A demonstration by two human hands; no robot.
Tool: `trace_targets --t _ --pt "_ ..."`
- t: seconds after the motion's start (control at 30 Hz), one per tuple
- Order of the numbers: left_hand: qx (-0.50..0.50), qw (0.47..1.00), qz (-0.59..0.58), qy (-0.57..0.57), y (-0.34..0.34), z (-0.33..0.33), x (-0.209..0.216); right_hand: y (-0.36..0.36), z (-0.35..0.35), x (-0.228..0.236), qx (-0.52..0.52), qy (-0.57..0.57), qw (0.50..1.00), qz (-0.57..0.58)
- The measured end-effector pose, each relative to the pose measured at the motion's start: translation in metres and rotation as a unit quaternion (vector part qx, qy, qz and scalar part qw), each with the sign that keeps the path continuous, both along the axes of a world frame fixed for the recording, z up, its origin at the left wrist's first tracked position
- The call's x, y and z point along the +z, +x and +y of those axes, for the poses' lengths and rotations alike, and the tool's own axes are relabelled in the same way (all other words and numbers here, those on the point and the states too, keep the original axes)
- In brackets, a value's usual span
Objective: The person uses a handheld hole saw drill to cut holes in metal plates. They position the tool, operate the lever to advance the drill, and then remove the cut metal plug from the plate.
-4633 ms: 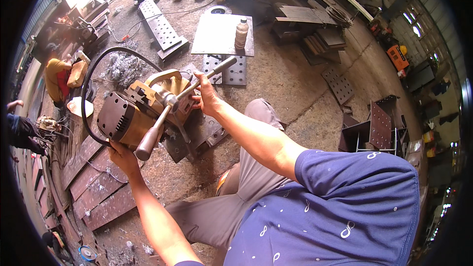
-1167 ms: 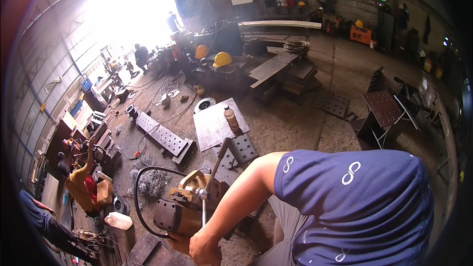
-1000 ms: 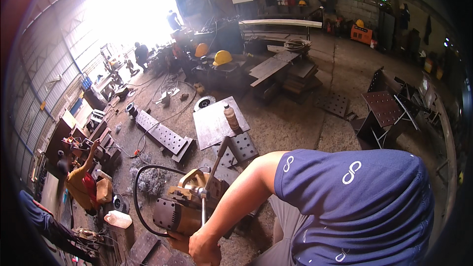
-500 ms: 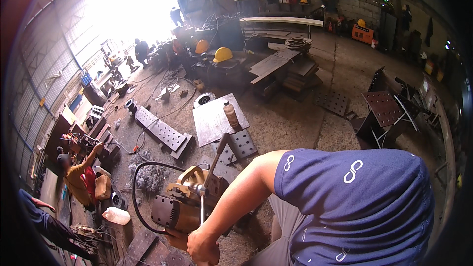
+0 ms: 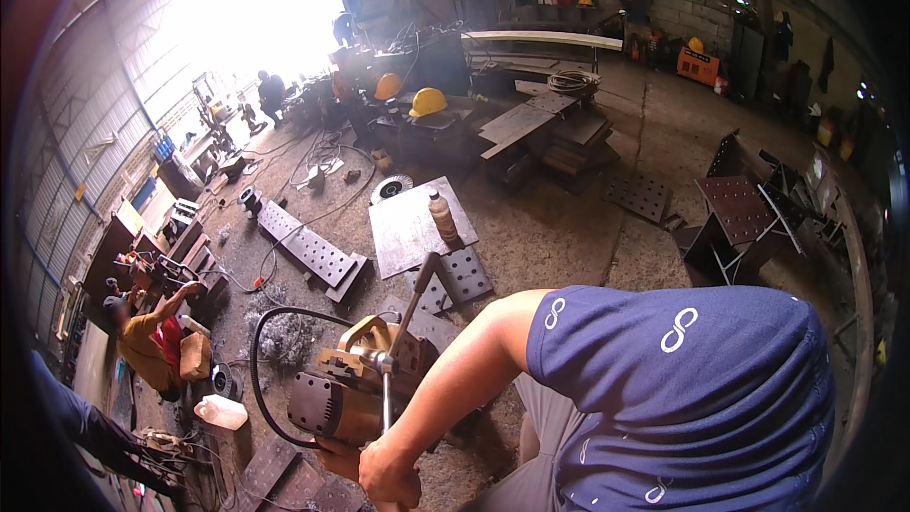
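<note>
A magnetic drill (image 5: 323, 406) with a dark vented motor housing and a tan body stands low in front of me. Long metal feed-handle bars (image 5: 417, 299) stick out from its hub, and a black cable loops around its left side. My right hand (image 5: 389, 476) is closed in a fist at the lower end of one bar; the forearm hides part of that grip. Just left of it, my left hand (image 5: 338, 458) shows only in part against the bottom of the housing, its fingers mostly hidden. Curly metal shavings (image 5: 284, 337) lie beside the drill.
Beyond the drill, a brown bottle (image 5: 442, 216) stands on a metal plate (image 5: 398, 232). Drilled steel plates (image 5: 303, 242) and cables cover the floor. A co-worker in a mustard top (image 5: 147, 351) crouches at left; another person's dark sleeve (image 5: 81, 417) is nearer. Steel frames (image 5: 735, 204) stand right.
The dark-clothed person at the lower left has shifted, and that person's hand no longer shows. The view has tilted slightly. Both my hands keep their places at the drill.
</note>
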State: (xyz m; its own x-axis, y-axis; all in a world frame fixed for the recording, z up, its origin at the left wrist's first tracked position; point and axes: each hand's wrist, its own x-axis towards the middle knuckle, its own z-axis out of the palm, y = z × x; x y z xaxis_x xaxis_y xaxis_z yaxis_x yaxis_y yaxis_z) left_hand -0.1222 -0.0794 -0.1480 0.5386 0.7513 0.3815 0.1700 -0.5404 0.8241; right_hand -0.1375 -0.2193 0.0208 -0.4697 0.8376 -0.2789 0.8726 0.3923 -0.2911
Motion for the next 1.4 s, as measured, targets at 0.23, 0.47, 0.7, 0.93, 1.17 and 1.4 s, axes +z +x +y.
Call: trace_targets --t 0.23,0.47,0.7,0.93,1.17,1.4 --pt "0.0 1.0 0.0 0.0 0.0 0.0 0.0 0.003 -0.001 -0.002 0.021 0.017 1.0 0.011" --pt "0.001 1.0 0.0 0.003 -0.005 0.004 0.002 0.001 -0.006 0.007 -0.004 -0.02 0.999 0.038" --pt "0.0 1.0 0.003 0.004 -0.002 0.002 0.001 0.001 0.002 -0.009 0.014 0.001 0.999 0.03" --pt "0.0 1.0 0.003 0.003 -0.002 0.003 0.002 0.0 0.0 -0.006 0.012 -0.005 1.0 0.028" --pt "-0.002 1.0 0.002 0.003 -0.004 0.002 0.001 -0.002 -0.004 -0.002 -0.021 -0.018 0.999 0.026" --pt "-0.003 1.0 0.006 0.002 -0.003 0.0 0.001 -0.004 -0.005 -0.005 -0.088 -0.069 0.994 -0.009"
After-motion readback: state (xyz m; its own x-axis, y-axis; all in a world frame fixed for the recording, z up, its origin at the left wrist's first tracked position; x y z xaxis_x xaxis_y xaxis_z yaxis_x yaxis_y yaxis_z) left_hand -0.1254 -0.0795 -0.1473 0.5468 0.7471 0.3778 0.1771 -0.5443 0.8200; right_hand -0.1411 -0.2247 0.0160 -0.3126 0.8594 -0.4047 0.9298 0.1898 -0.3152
